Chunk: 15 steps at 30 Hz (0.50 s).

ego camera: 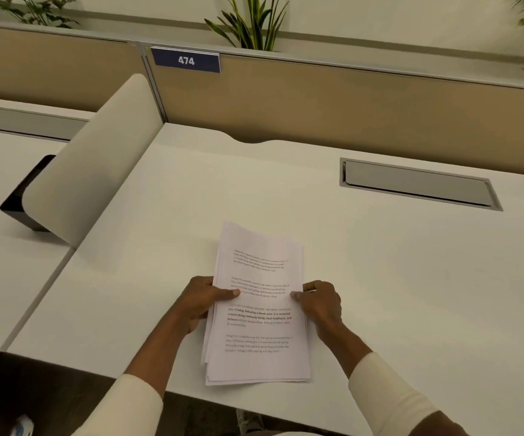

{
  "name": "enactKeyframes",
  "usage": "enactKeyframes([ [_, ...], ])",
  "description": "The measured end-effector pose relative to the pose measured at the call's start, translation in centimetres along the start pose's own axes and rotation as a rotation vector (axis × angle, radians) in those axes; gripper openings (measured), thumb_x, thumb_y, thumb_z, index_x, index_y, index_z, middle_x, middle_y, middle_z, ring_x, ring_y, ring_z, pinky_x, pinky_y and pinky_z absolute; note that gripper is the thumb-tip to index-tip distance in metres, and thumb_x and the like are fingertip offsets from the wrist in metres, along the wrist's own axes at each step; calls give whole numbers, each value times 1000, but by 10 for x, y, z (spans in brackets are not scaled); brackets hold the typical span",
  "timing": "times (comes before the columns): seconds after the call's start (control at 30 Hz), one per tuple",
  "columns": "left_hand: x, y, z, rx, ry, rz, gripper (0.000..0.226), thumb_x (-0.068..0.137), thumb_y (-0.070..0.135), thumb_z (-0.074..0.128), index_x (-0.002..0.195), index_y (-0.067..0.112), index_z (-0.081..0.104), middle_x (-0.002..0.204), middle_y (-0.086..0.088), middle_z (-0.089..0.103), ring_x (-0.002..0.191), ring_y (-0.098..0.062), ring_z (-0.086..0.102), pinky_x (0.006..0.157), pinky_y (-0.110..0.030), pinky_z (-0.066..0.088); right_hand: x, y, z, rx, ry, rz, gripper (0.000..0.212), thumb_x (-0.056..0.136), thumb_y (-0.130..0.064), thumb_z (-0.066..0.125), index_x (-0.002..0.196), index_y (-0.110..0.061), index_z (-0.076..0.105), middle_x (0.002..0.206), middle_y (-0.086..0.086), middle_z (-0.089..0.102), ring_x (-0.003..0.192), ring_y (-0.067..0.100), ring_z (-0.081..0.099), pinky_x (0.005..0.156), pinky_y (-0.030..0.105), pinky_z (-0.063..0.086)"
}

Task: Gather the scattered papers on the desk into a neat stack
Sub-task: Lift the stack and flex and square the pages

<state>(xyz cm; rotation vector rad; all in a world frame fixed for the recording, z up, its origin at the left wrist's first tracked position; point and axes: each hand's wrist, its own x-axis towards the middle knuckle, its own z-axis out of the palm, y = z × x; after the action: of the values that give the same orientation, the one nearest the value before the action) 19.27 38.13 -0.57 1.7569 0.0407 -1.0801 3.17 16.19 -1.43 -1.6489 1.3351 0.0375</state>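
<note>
A stack of printed white papers [259, 328] lies near the front edge of the white desk [395, 278], its sheets slightly fanned at the bottom and left edges. My left hand [202, 298] grips the stack's left edge, thumb on top of the page. My right hand [318, 302] grips the right edge the same way. Both hands hold the stack at about mid-height. The lower end of the stack reaches almost to the desk's front edge.
A beige curved divider [97, 171] separates this desk from the neighbouring one at left, with a black object [23, 196] behind it. A grey cable flap [418, 184] sits at back right. A tan partition with a blue "474" sign [186, 60] runs behind.
</note>
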Motion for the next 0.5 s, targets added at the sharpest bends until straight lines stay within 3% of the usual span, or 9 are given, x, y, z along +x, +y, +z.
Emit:
enactKeyframes([
  [0.07, 0, -5, 12, -12, -74, -35, 42, 86, 11, 91, 126, 4, 79, 113, -13, 86, 100, -33, 85, 84, -44, 70, 4, 13, -17, 8, 16, 2, 28, 84, -27, 87, 77, -21, 61, 86, -3, 71, 82, 23, 65, 74, 35, 52],
  [0.17, -2, -12, 43, -30, -148, -47, 41, 89, 4, 86, 129, 5, 78, 121, -15, 84, 110, -39, 82, 100, -57, 64, 11, 30, -40, 25, 2, -7, 35, 84, -26, 88, 71, -20, 56, 80, -2, 69, 77, 22, 63, 71, 35, 49],
  [0.3, -1, -15, 86, -44, -130, -11, 42, 95, -3, 79, 136, 1, 73, 123, -15, 83, 112, -37, 81, 101, -55, 64, 18, 46, -71, 48, -21, -12, 38, 82, -29, 89, 70, -18, 54, 74, 1, 65, 70, 22, 60, 67, 33, 46],
  [0.4, 0, -12, 116, -53, -126, 23, 40, 98, -1, 76, 138, 1, 72, 125, -16, 83, 114, -38, 80, 103, -61, 62, 27, 57, -98, 95, -34, -2, 36, 80, -33, 91, 72, -18, 59, 75, 7, 68, 72, 21, 60, 69, 33, 47],
  [0.5, -3, 1, 142, -87, -169, 67, 35, 100, 3, 74, 135, 5, 73, 126, -18, 82, 112, -40, 81, 99, -66, 62, 38, 66, -131, 165, -77, -7, 42, 76, -38, 95, 76, -15, 60, 78, -3, 67, 74, 19, 61, 71, 37, 52],
])
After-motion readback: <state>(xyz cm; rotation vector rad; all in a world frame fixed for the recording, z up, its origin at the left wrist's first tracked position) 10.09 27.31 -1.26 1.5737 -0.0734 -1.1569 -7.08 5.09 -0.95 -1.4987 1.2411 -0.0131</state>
